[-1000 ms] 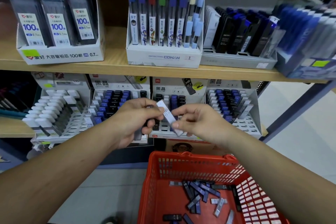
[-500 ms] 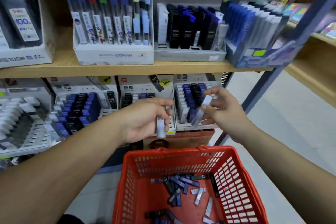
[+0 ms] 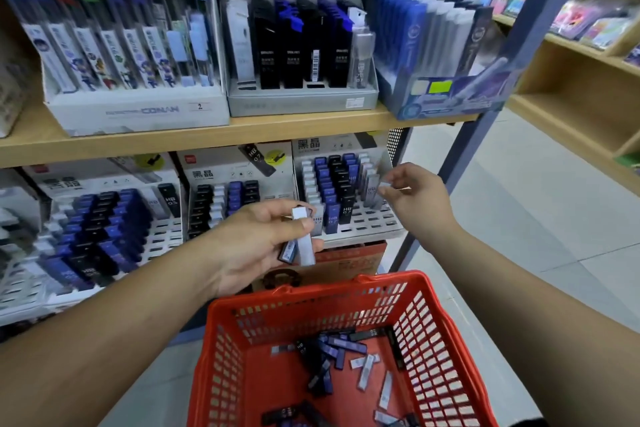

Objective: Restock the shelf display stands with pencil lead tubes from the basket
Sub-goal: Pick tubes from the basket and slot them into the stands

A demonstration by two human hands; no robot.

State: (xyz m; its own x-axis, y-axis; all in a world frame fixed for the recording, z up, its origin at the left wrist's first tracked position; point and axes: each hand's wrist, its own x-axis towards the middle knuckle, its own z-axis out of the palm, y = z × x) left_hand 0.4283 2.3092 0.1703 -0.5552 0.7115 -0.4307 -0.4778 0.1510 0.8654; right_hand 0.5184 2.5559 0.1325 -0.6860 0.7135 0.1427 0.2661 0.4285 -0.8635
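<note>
Our left hand (image 3: 263, 246) clasped two lead tubes (image 3: 300, 239) above the red basket (image 3: 433, 340). Our right hand (image 3: 415, 201) had its fingertips at a grey tube (image 3: 372, 192) standing in the rightmost display stand (image 3: 375, 222) — pinching or letting go, we could not tell. Restocking looked partway done — front slots stood empty, and many loose tubes (image 3: 339, 354) lay in the basket.
</note>
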